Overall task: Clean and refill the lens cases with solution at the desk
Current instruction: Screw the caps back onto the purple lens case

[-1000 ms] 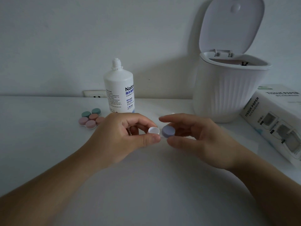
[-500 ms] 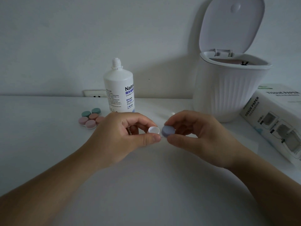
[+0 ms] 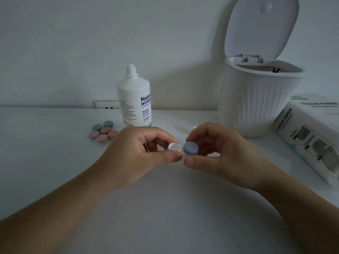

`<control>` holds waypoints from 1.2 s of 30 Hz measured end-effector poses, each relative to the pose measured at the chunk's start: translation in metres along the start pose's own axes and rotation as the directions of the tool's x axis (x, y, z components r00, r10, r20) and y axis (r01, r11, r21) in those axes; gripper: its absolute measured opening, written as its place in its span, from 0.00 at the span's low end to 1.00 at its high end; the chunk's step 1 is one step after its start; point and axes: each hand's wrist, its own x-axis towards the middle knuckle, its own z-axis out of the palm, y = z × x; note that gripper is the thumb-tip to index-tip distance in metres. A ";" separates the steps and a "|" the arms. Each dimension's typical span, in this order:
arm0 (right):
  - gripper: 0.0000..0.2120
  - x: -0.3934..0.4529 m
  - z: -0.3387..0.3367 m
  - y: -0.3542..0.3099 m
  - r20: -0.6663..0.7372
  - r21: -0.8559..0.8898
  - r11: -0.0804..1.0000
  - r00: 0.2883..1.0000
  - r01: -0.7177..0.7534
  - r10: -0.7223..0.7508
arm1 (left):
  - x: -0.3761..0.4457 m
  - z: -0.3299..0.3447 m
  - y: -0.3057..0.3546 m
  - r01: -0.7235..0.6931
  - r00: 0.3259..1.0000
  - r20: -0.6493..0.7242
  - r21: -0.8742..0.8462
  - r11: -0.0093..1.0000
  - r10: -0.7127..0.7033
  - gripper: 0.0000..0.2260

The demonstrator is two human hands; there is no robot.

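Two bare hands meet at frame centre above a smooth matte white desk (image 3: 55, 162). The left hand (image 3: 135, 153) pinches a lens case between thumb and curled fingers; its open well (image 3: 174, 146) shows as a small white plastic cup with a round rim. The right hand (image 3: 220, 153) pinches a round lavender cap (image 3: 190, 148), a flat, smooth disc, between thumb and forefinger, tilted and just beside the white well. Whether cap and well touch cannot be told.

Left of centre, a cluster of spare lens cases (image 3: 102, 132) lies flat on the desk: six round caps, two teal, four in dusty pink tones, matte finish. Just behind them stands the solution bottle (image 3: 134, 99), white glossy plastic, cylindrical, uncapped with its threaded nozzle bare, and blue and black print on the label.

Upper right: a white waste bin (image 3: 256, 101) with vertically ribbed walls, its domed lid (image 3: 260, 28) raised upright. At the right edge lies a white tissue pack (image 3: 311, 136), printed "TISSUE PAPER".
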 end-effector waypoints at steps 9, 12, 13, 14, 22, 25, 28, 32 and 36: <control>0.17 0.000 0.001 -0.002 -0.031 0.006 1.000 1.000 0.002 -0.002 | 0.000 0.000 -0.001 -0.016 1.000 0.000 0.009 1.000 0.016 0.12; 0.18 -0.001 -0.001 -0.003 0.025 0.045 0.999 1.000 -0.014 0.012 | 0.001 0.000 -0.002 -0.001 1.000 -0.017 0.005 1.000 0.001 0.12; 0.16 -0.001 -0.002 -0.003 0.036 0.047 0.999 0.999 -0.014 0.013 | 0.001 -0.001 -0.002 0.002 1.000 -0.022 0.006 1.000 -0.002 0.12; 0.15 -0.001 -0.002 -0.003 0.033 0.039 0.999 0.999 -0.007 0.005 | 0.001 -0.001 -0.002 -0.001 1.000 -0.025 0.005 1.000 0.001 0.12; 0.11 0.000 0.002 -0.001 0.001 -0.006 1.000 1.000 -0.002 0.002 | -0.001 0.002 0.000 -0.046 0.999 0.007 0.045 0.998 0.046 0.09; 0.17 0.000 -0.001 -0.001 0.019 -0.003 1.000 1.000 -0.013 0.014 | 0.001 0.000 -0.002 -0.006 1.000 -0.004 -0.006 1.000 0.006 0.12; 0.14 0.000 -0.001 0.000 0.005 0.005 1.000 1.000 -0.001 0.001 | 0.002 0.000 -0.004 0.004 1.000 -0.003 -0.027 1.000 -0.004 0.11; 0.15 0.001 0.001 -0.001 -0.002 0.014 1.000 1.000 0.004 -0.004 | 0.002 -0.001 -0.006 0.007 1.000 0.020 -0.036 0.999 -0.006 0.11; 0.14 0.000 0.001 0.000 -0.017 0.010 1.000 1.000 0.016 -0.015 | 0.001 0.000 -0.006 -0.027 1.000 0.007 -0.018 0.999 0.027 0.11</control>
